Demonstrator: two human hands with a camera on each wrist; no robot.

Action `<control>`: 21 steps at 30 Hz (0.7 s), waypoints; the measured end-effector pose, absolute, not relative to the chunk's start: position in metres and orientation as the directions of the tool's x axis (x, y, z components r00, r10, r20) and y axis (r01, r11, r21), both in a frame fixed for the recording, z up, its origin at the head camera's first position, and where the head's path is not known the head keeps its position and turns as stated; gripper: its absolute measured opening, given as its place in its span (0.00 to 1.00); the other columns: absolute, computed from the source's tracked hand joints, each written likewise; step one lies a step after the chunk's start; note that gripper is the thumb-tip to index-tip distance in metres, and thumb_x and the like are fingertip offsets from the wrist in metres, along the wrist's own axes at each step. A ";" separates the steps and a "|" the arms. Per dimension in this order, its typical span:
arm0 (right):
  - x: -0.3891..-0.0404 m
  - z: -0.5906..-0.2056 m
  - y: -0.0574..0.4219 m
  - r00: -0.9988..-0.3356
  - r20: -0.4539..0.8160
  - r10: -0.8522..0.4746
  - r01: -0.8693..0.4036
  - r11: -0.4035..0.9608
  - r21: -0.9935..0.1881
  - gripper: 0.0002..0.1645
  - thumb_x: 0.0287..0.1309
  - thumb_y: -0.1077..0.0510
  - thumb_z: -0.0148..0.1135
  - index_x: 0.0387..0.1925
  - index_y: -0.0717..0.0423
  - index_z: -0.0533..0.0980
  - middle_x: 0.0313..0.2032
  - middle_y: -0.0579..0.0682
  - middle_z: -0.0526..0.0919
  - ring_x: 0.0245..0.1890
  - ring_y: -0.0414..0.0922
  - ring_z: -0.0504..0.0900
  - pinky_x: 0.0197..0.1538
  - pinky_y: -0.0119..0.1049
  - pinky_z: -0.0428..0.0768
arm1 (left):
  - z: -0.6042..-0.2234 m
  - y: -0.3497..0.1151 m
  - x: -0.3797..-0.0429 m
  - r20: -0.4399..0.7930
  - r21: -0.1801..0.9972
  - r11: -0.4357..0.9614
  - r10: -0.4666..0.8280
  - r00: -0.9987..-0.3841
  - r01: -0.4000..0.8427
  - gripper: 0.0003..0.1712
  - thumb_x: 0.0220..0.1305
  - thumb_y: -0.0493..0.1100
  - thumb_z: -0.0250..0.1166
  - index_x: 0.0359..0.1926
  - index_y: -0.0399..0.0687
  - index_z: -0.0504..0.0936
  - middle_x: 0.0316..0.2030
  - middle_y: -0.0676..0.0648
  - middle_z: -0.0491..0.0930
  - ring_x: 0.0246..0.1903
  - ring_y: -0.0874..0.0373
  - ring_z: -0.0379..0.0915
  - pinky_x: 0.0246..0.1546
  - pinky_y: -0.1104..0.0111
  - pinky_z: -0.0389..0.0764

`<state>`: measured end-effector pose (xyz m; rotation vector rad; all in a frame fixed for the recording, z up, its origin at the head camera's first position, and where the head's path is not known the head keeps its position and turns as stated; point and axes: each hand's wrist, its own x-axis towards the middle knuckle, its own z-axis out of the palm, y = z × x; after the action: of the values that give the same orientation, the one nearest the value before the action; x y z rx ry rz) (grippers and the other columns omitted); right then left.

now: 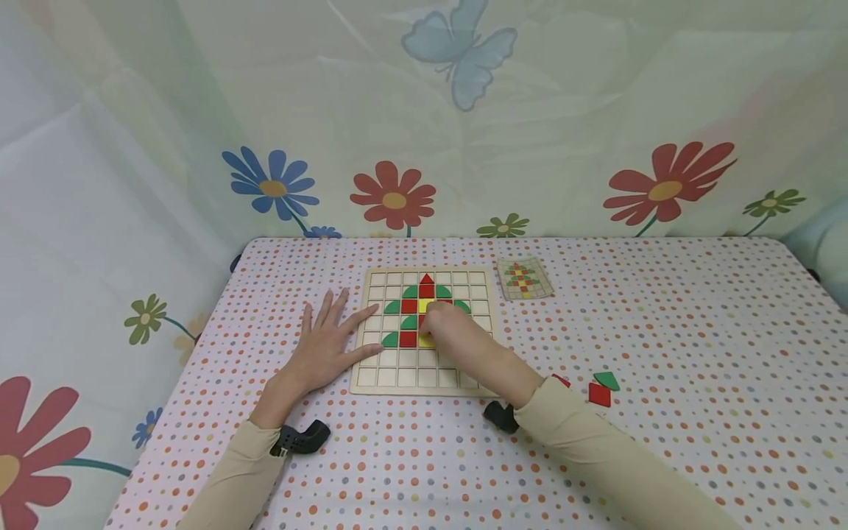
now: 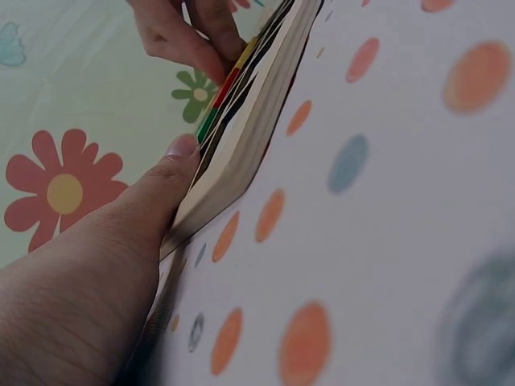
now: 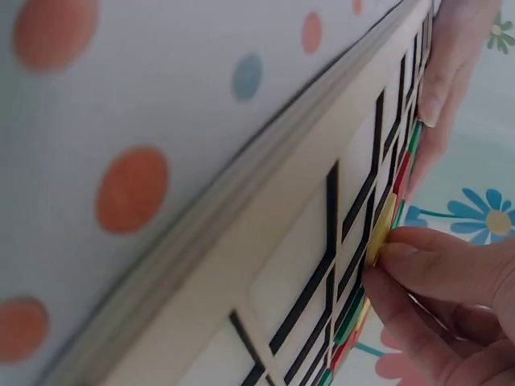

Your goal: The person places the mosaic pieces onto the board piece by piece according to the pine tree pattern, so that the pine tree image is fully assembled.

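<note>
A wooden grid board (image 1: 377,377) lies on the table, with red, green and yellow tiles set in a tree-like pattern. My left hand (image 1: 322,347) rests with spread fingers at the board's left side; its thumb touches the frame near a green quarter-round tile (image 1: 391,340). Over the middle of the grid, my right hand (image 1: 460,335) pinches a yellow square tile (image 3: 381,229) between thumb and finger, down at the board's surface. That hand covers part of the pattern in the head view. A red square tile (image 1: 408,339) sits just left of the yellow one.
A pattern card (image 1: 539,287) showing a similar coloured tree lies beyond the board's right corner. Right of the board are a loose red square (image 1: 599,395), a green quarter-round piece (image 1: 607,380) and a red piece (image 1: 562,380) partly hidden by the right sleeve. The tablecloth (image 1: 397,471) is dotted.
</note>
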<state>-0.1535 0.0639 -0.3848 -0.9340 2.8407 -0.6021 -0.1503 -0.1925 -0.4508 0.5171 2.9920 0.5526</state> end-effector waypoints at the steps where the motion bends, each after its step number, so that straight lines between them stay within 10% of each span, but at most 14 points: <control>1: -0.153 -0.385 0.065 -0.806 0.037 -0.591 -0.552 0.727 -0.409 0.10 0.62 0.77 0.66 0.38 0.67 0.89 0.39 0.57 0.87 0.43 0.50 0.86 0.49 0.38 0.86 | -0.451 -0.192 -0.150 0.005 0.357 0.880 0.335 -0.942 0.314 0.44 0.67 0.69 0.64 0.79 0.64 0.66 0.83 0.37 0.43 0.82 0.35 0.28 0.74 0.31 0.30; 13: -0.145 -0.363 0.126 -0.668 -0.139 -0.731 -0.518 0.591 -0.619 0.13 0.66 0.63 0.70 0.52 0.60 0.87 0.50 0.50 0.89 0.54 0.49 0.85 0.57 0.46 0.84 | -0.450 -0.192 -0.150 0.002 0.360 0.880 0.333 -0.943 0.311 0.45 0.67 0.70 0.63 0.80 0.65 0.65 0.83 0.37 0.42 0.82 0.35 0.27 0.75 0.33 0.28; 21: -0.121 -0.357 0.177 -0.707 -0.157 -0.690 -0.503 0.646 -0.574 0.15 0.61 0.60 0.76 0.50 0.53 0.87 0.49 0.45 0.87 0.51 0.47 0.84 0.53 0.48 0.84 | -0.450 -0.193 -0.148 0.009 0.359 0.879 0.332 -0.943 0.313 0.45 0.67 0.70 0.63 0.80 0.64 0.65 0.83 0.36 0.42 0.82 0.35 0.27 0.75 0.32 0.29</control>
<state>-0.1206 0.1773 -0.3573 -0.9464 2.5046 -0.7156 -0.1483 -0.1925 -0.4499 0.5146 2.9938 0.5578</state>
